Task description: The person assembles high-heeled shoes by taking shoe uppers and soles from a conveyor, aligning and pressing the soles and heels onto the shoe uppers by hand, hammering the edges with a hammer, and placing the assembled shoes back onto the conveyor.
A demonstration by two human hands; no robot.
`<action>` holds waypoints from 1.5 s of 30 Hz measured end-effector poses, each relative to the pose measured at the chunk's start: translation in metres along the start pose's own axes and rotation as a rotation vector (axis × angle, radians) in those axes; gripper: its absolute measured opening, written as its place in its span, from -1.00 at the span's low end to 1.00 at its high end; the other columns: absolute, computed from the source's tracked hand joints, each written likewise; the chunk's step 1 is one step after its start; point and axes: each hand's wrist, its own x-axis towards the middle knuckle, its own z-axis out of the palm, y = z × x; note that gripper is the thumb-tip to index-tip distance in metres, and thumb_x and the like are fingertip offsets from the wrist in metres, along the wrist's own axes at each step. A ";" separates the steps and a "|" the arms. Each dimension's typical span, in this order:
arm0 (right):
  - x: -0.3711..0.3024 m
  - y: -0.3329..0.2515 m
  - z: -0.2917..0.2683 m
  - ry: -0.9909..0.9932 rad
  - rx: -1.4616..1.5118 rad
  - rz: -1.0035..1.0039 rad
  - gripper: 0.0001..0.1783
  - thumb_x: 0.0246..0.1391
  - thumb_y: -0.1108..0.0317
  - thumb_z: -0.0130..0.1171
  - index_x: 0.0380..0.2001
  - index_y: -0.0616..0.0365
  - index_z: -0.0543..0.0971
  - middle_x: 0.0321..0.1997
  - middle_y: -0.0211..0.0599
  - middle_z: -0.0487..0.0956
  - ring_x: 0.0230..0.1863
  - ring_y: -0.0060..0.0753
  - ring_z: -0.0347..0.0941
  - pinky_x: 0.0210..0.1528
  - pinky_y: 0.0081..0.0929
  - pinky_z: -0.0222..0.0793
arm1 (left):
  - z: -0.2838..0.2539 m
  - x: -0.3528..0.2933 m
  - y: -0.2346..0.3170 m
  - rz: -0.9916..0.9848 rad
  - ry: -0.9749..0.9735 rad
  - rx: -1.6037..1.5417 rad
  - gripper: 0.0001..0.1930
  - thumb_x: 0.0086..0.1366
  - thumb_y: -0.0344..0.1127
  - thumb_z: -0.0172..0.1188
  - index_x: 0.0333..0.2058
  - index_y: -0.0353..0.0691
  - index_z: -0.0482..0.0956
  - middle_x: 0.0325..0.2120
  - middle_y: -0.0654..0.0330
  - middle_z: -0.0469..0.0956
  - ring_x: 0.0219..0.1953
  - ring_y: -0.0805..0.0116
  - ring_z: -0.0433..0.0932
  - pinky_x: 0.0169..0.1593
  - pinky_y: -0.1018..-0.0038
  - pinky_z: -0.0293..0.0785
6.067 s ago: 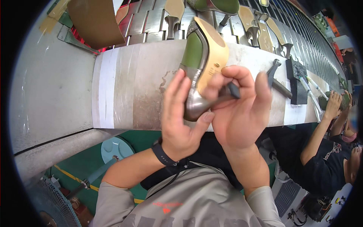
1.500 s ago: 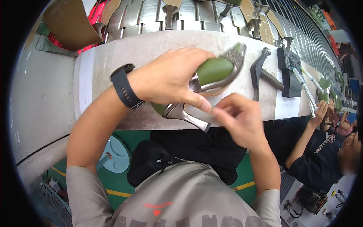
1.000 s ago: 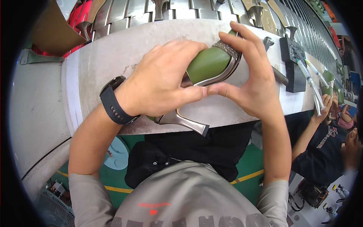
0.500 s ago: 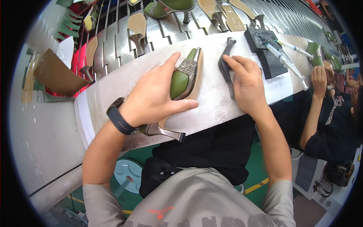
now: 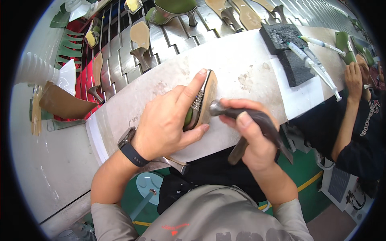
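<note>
A green high-heeled shoe (image 5: 209,94) lies on its side on the white worktable (image 5: 225,56), its tan sole turned to the right. My left hand (image 5: 163,118) wraps over its upper from the left, hiding much of it. The metallic heel (image 5: 175,164) sticks out below my wrist, near the table's front edge. In my right hand (image 5: 259,140) is a dark hammer (image 5: 217,108), fingers closed around it. Its rounded head is right beside the sole; whether they touch I cannot tell.
Behind the table runs a slatted metal conveyor (image 5: 169,44) bearing heeled soles (image 5: 140,36) and a green shoe (image 5: 175,10). Dark blocks (image 5: 295,68) and several syringes (image 5: 309,62) lie at the right. A co-worker's hand (image 5: 354,80) holds shoe parts. A brown curved sheet (image 5: 66,102) stands left.
My right hand has picked the hammer up off the table and brought its head left to the sole. My left hand has shifted further over the shoe, whose sole now faces up more.
</note>
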 end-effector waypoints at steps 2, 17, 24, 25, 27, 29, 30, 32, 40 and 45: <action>-0.004 0.015 0.002 0.008 -0.087 0.075 -0.67 0.33 0.42 0.26 0.07 0.41 0.66 0.09 -0.10 0.74 0.01 -0.55 0.63 0.09 -0.54 0.52 | -0.002 0.001 0.004 -0.019 -0.022 0.070 0.13 0.10 -0.19 0.53 0.59 -0.21 0.09 -0.19 -0.03 0.57 -0.26 -0.07 0.62 -0.20 0.12 0.60; 0.055 -0.034 0.003 -0.482 -0.518 -0.175 -0.64 0.08 0.54 0.45 -0.01 0.29 0.71 -0.04 -0.01 0.77 -0.06 -0.21 0.77 0.02 -0.36 0.66 | -0.014 0.001 0.001 -0.044 -0.079 0.047 0.21 -0.06 -0.29 0.59 0.57 -0.29 0.13 -0.24 0.01 0.54 -0.33 -0.03 0.57 -0.27 0.15 0.52; 0.077 -0.054 0.012 -0.532 -0.670 -0.132 -0.66 0.15 0.52 0.45 0.01 0.28 0.69 -0.13 -0.13 0.78 -0.12 -0.38 0.77 -0.04 -0.46 0.64 | -0.019 -0.004 0.000 -0.040 -0.118 0.036 0.19 -0.04 -0.24 0.61 0.53 -0.43 0.14 -0.19 -0.03 0.56 -0.29 -0.01 0.59 -0.22 0.18 0.53; 0.082 -0.057 0.015 -0.480 -0.642 -0.031 -0.68 0.16 0.51 0.44 0.00 0.29 0.70 -0.14 -0.16 0.78 -0.13 -0.45 0.74 -0.05 -0.48 0.63 | -0.020 -0.003 -0.001 -0.036 -0.111 0.027 0.19 -0.04 -0.24 0.61 0.53 -0.43 0.14 -0.19 -0.03 0.56 -0.29 -0.01 0.59 -0.22 0.18 0.53; 0.092 -0.055 0.017 -0.378 -0.578 0.071 -0.72 0.19 0.49 0.42 -0.04 0.32 0.71 -0.15 -0.24 0.79 -0.16 -0.61 0.68 -0.10 -0.54 0.60 | -0.022 -0.002 -0.002 -0.065 -0.156 0.016 0.20 -0.03 -0.23 0.61 0.53 -0.47 0.12 -0.20 -0.03 0.54 -0.29 -0.01 0.58 -0.22 0.18 0.52; 0.112 -0.045 0.010 -0.335 -0.492 0.120 -0.75 0.20 0.46 0.39 -0.07 0.34 0.72 -0.16 -0.21 0.80 -0.13 -0.58 0.69 -0.03 -0.53 0.59 | -0.024 -0.001 -0.003 -0.071 -0.171 0.003 0.21 -0.02 -0.23 0.61 0.53 -0.47 0.10 -0.20 -0.04 0.54 -0.29 -0.02 0.58 -0.22 0.18 0.52; 0.119 -0.043 0.011 -0.297 -0.443 0.184 -0.75 0.21 0.45 0.38 -0.08 0.35 0.72 -0.16 -0.20 0.80 -0.11 -0.56 0.69 0.01 -0.52 0.58 | -0.024 0.000 -0.004 -0.084 -0.192 -0.003 0.22 -0.01 -0.23 0.60 0.54 -0.48 0.07 -0.19 -0.05 0.53 -0.28 -0.04 0.58 -0.22 0.18 0.52; 0.121 -0.044 0.016 -0.263 -0.417 0.241 -0.75 0.21 0.45 0.36 -0.07 0.36 0.72 -0.15 -0.18 0.80 -0.10 -0.54 0.68 0.02 -0.50 0.58 | -0.026 -0.002 -0.005 -0.100 -0.190 -0.025 0.22 0.00 -0.23 0.60 0.55 -0.46 0.04 -0.19 -0.06 0.53 -0.27 -0.06 0.58 -0.21 0.16 0.53; 0.061 -0.055 0.029 -0.529 -0.616 -0.026 -0.70 0.16 0.54 0.41 -0.02 0.32 0.69 -0.07 -0.03 0.78 -0.12 -0.31 0.77 -0.05 -0.43 0.66 | -0.027 -0.007 -0.011 -0.116 -0.159 -0.117 0.21 0.04 -0.23 0.58 0.56 -0.41 0.00 -0.18 -0.06 0.54 -0.19 -0.11 0.62 -0.19 0.09 0.56; 0.041 -0.049 0.050 -0.524 -0.859 -0.395 -0.62 0.00 0.58 0.45 -0.06 0.37 0.69 -0.06 0.00 0.77 -0.06 -0.10 0.77 0.02 -0.33 0.68 | -0.028 -0.008 -0.014 -0.109 -0.159 -0.114 0.20 0.05 -0.22 0.57 0.57 -0.35 0.00 -0.16 -0.06 0.55 -0.18 -0.14 0.63 -0.20 0.08 0.57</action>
